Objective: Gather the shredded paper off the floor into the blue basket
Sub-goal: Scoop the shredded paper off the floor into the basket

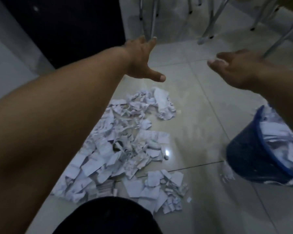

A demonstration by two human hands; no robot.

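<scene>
Head view: left hand (140, 59) spread, right hand (238, 68) unclear, above floor-strewn shredded paper (125, 141).

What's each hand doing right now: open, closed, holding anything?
Left hand: open, fingers spread, holding nothing.
Right hand: pinched on a small scrap of white paper at the fingertips.

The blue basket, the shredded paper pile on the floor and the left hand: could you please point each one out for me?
blue basket (247, 156): head view, on its dark outer wall.
shredded paper pile (125, 142): head view, on scraps near the pile's middle.
left hand (140, 59): head view, on the back of the hand.
</scene>
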